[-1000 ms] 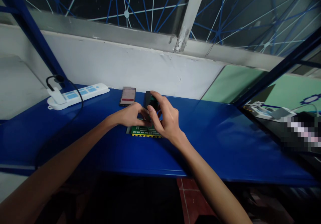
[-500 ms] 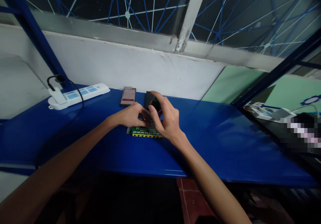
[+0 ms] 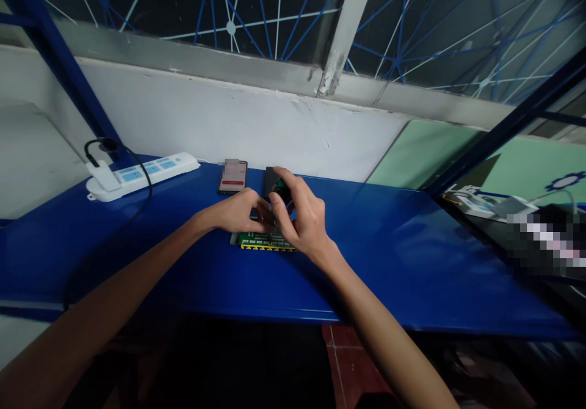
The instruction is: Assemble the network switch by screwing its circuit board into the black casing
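Note:
A green circuit board (image 3: pixel 256 238) with a yellow toothed strip along its near edge lies on the blue table, partly covered by my hands. My right hand (image 3: pixel 304 217) is curled round what looks like a screwdriver (image 3: pixel 282 190) with a dark green and black handle. It is held over the board, its lower end mostly hidden behind my fingers. From the left, my left hand (image 3: pixel 238 210) bends over the board, thumb low and fingers closed in near the tool's lower part. What its fingertips grip is hidden.
Behind my hands, a phone (image 3: pixel 232 177) with a lit screen and a dark flat box (image 3: pixel 270 182) lie on the blue table (image 3: pixel 389 256). A white power strip (image 3: pixel 146 176) with a black cable stands at the left. Blue frame posts rise on both sides; blurred items sit far right.
Both hands stay in place over the board. The handle in my right hand shows at a slightly different turn, with more green visible near its top. The view has shifted slightly.

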`<state>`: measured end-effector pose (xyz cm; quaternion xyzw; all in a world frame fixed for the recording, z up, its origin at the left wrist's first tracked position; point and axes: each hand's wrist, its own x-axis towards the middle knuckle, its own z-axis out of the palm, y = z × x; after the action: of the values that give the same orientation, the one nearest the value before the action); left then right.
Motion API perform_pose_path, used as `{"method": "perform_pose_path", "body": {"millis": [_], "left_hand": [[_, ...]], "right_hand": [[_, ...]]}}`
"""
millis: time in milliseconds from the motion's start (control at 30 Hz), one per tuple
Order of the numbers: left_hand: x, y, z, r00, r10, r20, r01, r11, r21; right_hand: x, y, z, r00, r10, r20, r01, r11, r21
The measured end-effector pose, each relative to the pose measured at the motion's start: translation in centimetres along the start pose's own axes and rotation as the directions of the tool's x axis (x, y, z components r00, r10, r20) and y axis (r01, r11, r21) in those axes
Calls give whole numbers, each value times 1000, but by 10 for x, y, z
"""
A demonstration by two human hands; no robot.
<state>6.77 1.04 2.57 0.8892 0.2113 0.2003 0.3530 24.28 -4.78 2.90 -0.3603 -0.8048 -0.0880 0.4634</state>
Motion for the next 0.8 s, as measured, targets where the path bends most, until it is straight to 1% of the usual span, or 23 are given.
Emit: {"method": "perform_pose_path", "body": {"millis": [233,400,533,800], "left_hand": [[0,-1,2,1000,-11,-27,11,1000,12],[0,-2,2,1000,-16,-22,16,1000,4],[0,-1,1,1000,-24,-18,24,1000,14],[0,-3,2,1000,-2,-4,2,1000,-6]], "right_hand": [[0,0,0,999,-24,-21,24,1000,6],[0,0,0,1000,3,-3,-3,1000,-20],[0,-1,0,1000,-3,-11,3,1000,-15],[-1,0,1,1000,3,-1,-3,1000,-14]]}}
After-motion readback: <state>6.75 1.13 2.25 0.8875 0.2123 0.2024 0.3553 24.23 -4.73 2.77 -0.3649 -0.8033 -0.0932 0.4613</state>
